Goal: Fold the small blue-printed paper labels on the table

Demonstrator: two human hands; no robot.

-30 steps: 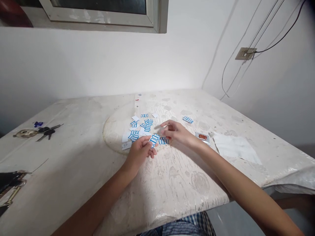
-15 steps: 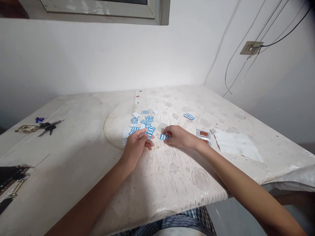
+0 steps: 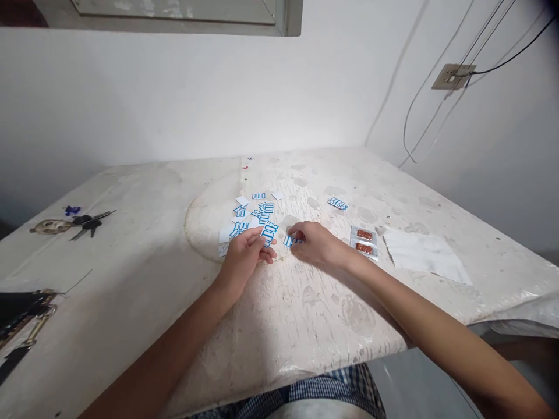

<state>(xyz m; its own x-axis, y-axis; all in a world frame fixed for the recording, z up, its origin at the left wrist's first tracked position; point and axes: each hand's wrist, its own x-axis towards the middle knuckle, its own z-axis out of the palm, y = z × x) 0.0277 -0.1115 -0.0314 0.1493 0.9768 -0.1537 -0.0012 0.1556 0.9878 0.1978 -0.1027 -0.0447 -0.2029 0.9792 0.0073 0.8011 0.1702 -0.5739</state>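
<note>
Compared with one second earlier, the right hand [image 3: 314, 241] is lowered onto a white paper card with blue-outlined rectangles [image 3: 287, 240], lying on the pale, plastic-covered surface [image 3: 279, 326] well back from its front edge; whether these fingers grip it cannot be told. The left hand [image 3: 244, 251] again pinches a small, tilted white card bearing a row of blue rectangles [image 3: 269, 234] between thumb and fingers, nearer the front edge than the scattered blue-and-white paper pieces [image 3: 264, 210].
</note>
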